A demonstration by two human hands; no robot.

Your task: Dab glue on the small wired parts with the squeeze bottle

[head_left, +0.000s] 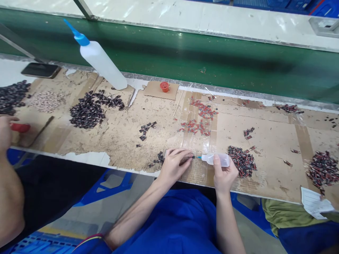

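Tiny black part (193, 157), its detail too small to make out, sits at the fingertips of the left hand (174, 162), just left of the small translucent plastic squeeze bottle with a thin teal nozzle (210, 158), which serves as landmark here. The left thumb and fingers are pinched together on the part; the right hand (225, 173) is closed around the bottle, thumb on its side, nozzle aimed at the part, though whether the two touch I cannot tell. Near the bottle's right end lies a dense heap of small red-and-black pieces (242, 162), while to its left, beside the left hand, is a little cluster of black pieces (158, 159). Beyond the bottle and slightly left, red pieces with metallic ends (194, 127) are strewn loosely over brown cardboard (127, 148); well to the left is a large mound of black pieces (87, 111). Farther off, past those red pieces and left of the bottle, a small round red plastic pot (164, 86) stands on a cardboard square (150, 90). By my judgement the work is partway along: one part is in hand, the heap right of the bottle may be finished pieces, and the loose red and black ones seem left to do
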